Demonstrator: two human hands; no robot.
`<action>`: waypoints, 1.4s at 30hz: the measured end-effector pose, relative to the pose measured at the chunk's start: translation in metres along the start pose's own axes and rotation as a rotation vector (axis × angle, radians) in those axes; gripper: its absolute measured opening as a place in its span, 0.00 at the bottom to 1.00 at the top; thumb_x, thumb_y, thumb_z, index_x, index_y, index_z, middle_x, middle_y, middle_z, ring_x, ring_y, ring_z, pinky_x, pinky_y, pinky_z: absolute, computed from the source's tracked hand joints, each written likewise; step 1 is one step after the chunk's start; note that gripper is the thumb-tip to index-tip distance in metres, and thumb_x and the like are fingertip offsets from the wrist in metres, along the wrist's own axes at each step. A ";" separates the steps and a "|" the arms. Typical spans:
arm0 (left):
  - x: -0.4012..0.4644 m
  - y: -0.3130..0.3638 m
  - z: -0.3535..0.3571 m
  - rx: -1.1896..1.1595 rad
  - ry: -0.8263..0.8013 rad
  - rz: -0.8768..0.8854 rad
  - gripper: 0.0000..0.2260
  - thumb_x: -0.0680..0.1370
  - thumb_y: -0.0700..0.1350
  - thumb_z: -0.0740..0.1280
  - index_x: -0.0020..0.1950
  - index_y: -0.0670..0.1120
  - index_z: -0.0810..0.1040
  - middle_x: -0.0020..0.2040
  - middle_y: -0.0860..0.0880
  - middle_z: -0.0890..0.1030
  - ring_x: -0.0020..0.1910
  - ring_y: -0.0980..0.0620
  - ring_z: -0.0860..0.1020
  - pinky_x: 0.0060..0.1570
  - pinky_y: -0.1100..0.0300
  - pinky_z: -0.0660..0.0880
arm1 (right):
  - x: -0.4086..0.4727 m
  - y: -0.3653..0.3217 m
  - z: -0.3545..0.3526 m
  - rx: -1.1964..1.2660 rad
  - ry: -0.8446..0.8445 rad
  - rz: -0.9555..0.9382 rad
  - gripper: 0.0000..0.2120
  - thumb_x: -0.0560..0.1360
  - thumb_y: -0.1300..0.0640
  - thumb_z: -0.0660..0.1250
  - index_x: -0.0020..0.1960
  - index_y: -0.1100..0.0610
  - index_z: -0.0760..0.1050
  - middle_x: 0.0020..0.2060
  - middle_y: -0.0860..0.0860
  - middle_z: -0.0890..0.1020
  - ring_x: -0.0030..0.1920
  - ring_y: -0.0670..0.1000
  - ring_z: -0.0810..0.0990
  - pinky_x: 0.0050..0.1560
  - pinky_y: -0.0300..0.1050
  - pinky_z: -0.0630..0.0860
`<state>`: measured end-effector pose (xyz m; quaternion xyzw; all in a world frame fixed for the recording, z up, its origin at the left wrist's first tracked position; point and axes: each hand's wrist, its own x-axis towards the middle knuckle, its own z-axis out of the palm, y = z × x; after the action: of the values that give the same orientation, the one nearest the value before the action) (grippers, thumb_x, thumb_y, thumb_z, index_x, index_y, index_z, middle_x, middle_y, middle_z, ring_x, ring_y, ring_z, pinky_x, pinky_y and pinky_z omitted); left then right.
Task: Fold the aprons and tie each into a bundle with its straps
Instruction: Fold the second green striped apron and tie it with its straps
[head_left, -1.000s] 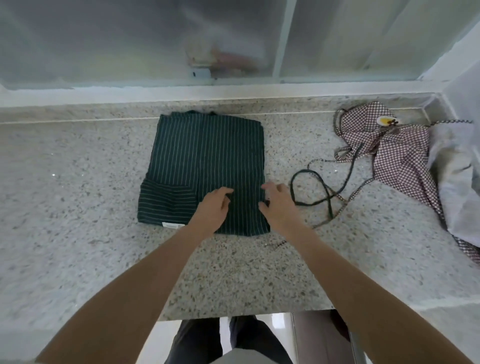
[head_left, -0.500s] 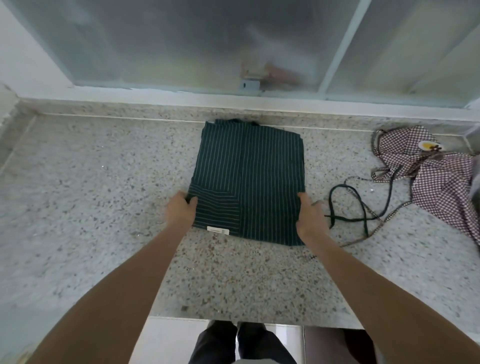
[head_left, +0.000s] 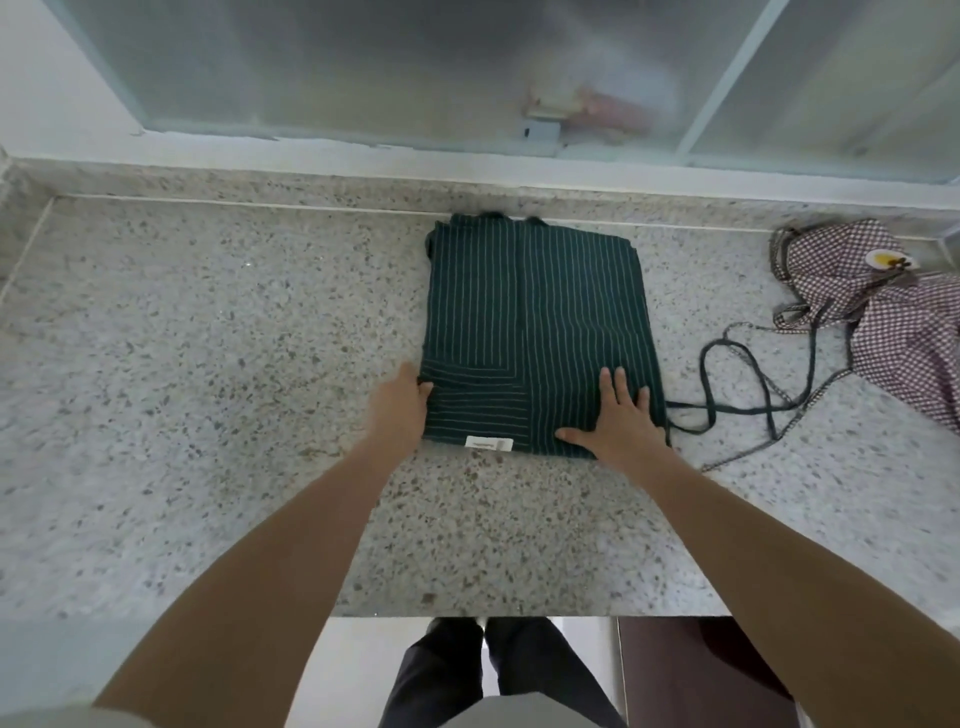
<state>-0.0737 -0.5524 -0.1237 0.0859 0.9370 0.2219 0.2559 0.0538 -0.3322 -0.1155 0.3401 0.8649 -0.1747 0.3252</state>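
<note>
Your right hand (head_left: 618, 421) lies flat, fingers spread, on green striped apron (head_left: 535, 317) (near corner); your left hand (head_left: 400, 405) grips its left edge.

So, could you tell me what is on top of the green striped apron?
The right hand lies flat on the green striped apron; the left hand grips its left edge. Anything between the folds is hidden.

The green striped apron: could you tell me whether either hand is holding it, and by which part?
The left hand grips the green striped apron at its near left edge; the right hand only presses flat on its near right corner.
</note>
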 end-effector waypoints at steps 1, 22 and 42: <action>-0.002 -0.003 0.003 0.031 -0.023 -0.018 0.12 0.82 0.46 0.56 0.55 0.38 0.69 0.37 0.44 0.72 0.36 0.47 0.72 0.36 0.54 0.69 | 0.000 -0.001 0.000 0.008 -0.007 0.014 0.54 0.69 0.32 0.65 0.75 0.51 0.30 0.75 0.46 0.34 0.76 0.59 0.38 0.70 0.64 0.59; -0.004 -0.019 0.015 0.739 -0.272 0.638 0.42 0.72 0.72 0.48 0.75 0.52 0.33 0.76 0.50 0.33 0.75 0.50 0.34 0.75 0.50 0.42 | -0.007 -0.013 0.005 -0.197 -0.194 -0.238 0.60 0.64 0.36 0.73 0.71 0.41 0.24 0.68 0.46 0.20 0.71 0.54 0.24 0.65 0.77 0.47; -0.018 0.033 -0.080 -0.192 -0.176 0.432 0.29 0.66 0.54 0.77 0.62 0.51 0.69 0.53 0.57 0.78 0.54 0.60 0.74 0.56 0.62 0.67 | -0.029 -0.017 -0.086 0.437 -0.189 -0.236 0.12 0.81 0.52 0.59 0.52 0.58 0.77 0.38 0.53 0.78 0.36 0.48 0.74 0.35 0.35 0.68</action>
<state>-0.0980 -0.5579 -0.0387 0.2786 0.8455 0.3511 0.2902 0.0196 -0.3130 -0.0313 0.2812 0.8063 -0.4249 0.3006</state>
